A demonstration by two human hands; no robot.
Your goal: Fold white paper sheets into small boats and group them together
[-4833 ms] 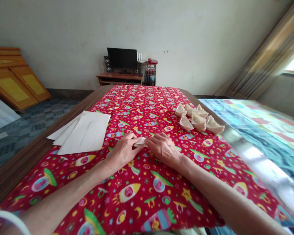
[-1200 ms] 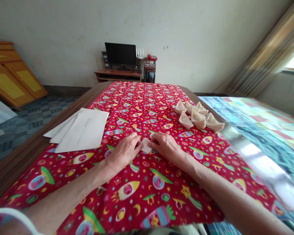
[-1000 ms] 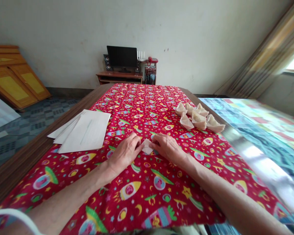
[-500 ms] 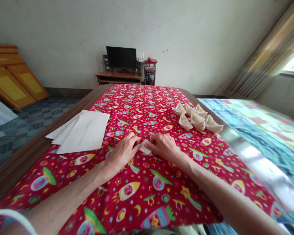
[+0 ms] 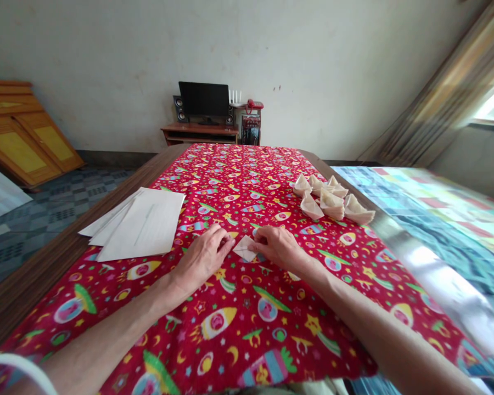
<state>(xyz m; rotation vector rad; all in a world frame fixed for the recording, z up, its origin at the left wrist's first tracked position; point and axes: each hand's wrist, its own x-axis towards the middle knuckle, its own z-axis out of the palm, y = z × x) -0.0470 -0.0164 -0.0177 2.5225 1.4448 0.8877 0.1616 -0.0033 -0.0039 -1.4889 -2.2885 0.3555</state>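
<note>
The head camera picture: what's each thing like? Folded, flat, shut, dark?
Small paper: folded, creased
Left hand: fingers curled, beside the small paper
Right hand: fingers curled, at the small paper's edge
Paper sheets: flat, fanned out
Paper boat shapes: folded, bunched together
Cabinet doors: shut
Monitor: screen dark
Tablecloth: spread out

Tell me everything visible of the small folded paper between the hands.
The small folded paper is whitish and roughly diamond-shaped, with lines, apparently creases, across its face. It lies nearly flat on the red patterned cloth. The right hand touches its right side; whether the left hand touches it is unclear.
</note>
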